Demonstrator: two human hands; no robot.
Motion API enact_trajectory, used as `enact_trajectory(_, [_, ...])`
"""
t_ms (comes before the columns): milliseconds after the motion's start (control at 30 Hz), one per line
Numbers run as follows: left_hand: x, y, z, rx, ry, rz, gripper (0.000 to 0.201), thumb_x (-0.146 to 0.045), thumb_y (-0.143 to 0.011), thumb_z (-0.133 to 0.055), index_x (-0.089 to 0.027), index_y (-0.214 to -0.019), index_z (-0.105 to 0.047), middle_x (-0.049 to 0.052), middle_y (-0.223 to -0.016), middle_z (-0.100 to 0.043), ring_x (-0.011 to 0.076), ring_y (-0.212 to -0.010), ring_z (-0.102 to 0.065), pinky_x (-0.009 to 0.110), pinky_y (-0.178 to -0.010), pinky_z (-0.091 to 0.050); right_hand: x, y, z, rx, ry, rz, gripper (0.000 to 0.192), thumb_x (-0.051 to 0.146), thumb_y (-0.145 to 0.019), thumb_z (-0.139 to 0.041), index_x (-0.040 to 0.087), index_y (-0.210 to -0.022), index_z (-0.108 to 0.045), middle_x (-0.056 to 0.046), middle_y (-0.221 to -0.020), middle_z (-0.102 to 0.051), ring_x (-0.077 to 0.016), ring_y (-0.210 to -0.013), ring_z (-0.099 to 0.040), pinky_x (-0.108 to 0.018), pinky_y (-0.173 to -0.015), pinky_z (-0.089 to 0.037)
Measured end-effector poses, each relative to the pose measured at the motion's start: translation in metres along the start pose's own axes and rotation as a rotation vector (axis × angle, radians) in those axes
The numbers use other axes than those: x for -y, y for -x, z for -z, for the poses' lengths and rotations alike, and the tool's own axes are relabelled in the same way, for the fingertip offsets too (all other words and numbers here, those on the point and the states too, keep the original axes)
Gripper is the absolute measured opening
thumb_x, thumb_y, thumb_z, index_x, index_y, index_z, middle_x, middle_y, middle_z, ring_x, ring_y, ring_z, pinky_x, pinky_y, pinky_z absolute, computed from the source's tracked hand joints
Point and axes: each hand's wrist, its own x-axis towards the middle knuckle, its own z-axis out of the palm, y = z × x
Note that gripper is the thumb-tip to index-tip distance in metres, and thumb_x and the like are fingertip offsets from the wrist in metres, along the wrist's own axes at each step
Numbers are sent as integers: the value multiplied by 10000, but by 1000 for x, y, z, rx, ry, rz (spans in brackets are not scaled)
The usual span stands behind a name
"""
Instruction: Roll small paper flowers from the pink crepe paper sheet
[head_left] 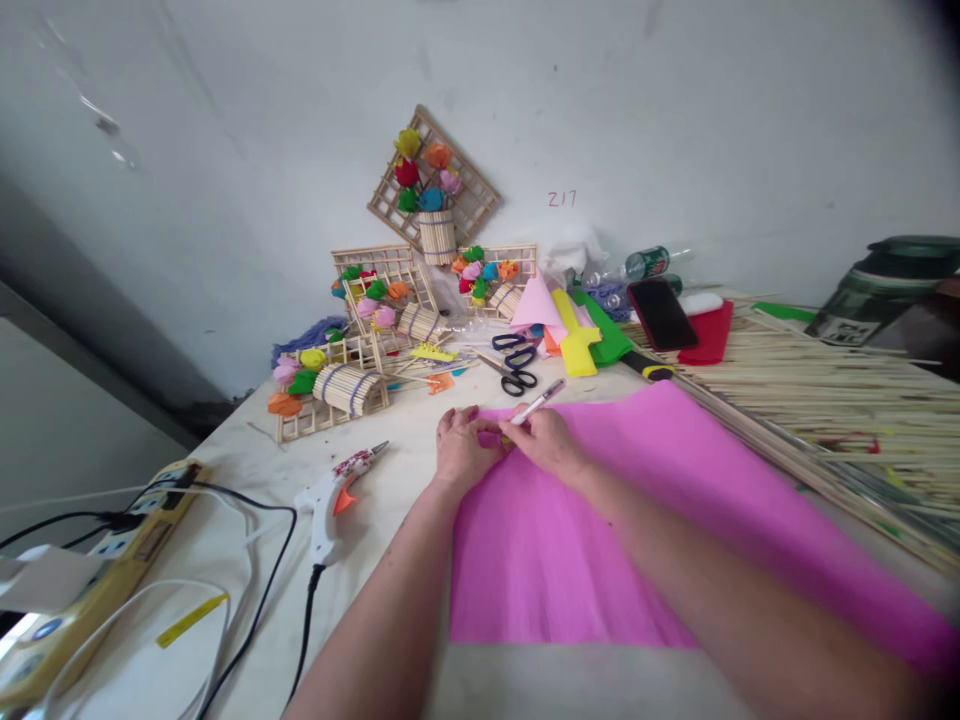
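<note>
A large sheet of pink crepe paper (555,570) lies spread over the table. At its upper left corner, my left hand (466,448) rests with curled fingers. Its thumb and index finger press a small yellow piece (506,441) against the paper; most of that piece is hidden. My right hand (553,445) is closed round a white pen (538,400), held tilted, its tip hidden at the yellow piece. Just beyond the hands lie scissors (517,382) with dark handles. To the left, a white glue gun (330,510) lies on its side.
Stick lattices with paper flowers (330,390) stand at the back; another lattice (465,190) hangs on the wall. Coloured paper pieces (576,335), a phone (663,313) and many thin sticks (825,390) lie rightward. A power strip (142,550) with cables is at left.
</note>
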Motion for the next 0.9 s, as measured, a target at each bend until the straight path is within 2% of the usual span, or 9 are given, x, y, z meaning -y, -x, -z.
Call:
enact_trajectory(233, [3, -2, -1, 16, -10, -13, 347, -471, -580, -656, -314, -889, -658, 6, -1228, -489, 264, -1203, -303, 409, -993, -224, 1, 1, 0, -16, 47, 24, 230, 356, -766, -480, 173, -715, -610, -44, -660, -654, -143, -616, -591, -210, -578, -379])
enact_trajectory(433, [3, -2, -2, 26, -3, -41, 321, -495, -600, -652, -325, -872, -656, -25, -1187, -520, 226, -1184, -341, 393, -1016, -194, 2, 2, 1, -159, 135, -38, 294, 405, -769, -464, 161, -720, -622, -33, -541, -611, -134, -513, -545, -217, -514, -318])
enact_trajectory(733, [4, 0, -3, -12, 1, -40, 335, -510, -589, -661, -327, -870, -658, -12, -1216, -500, 261, -1210, -300, 415, -998, -230, 3, 2, 1, -141, 111, -34, 313, 436, -768, -463, 173, -704, -621, -26, -540, -616, -127, -508, -544, -212, -510, -308])
enact_trajectory(900, [6, -2, -5, -10, 13, -62, 340, -523, -601, -646, -322, -874, -656, -13, -1206, -508, 251, -1205, -311, 421, -1005, -216, 3, 2, 2, -136, 95, -27, 311, 434, -767, -462, 173, -683, -612, -22, -537, -610, -124, -502, -536, -209, -502, -306])
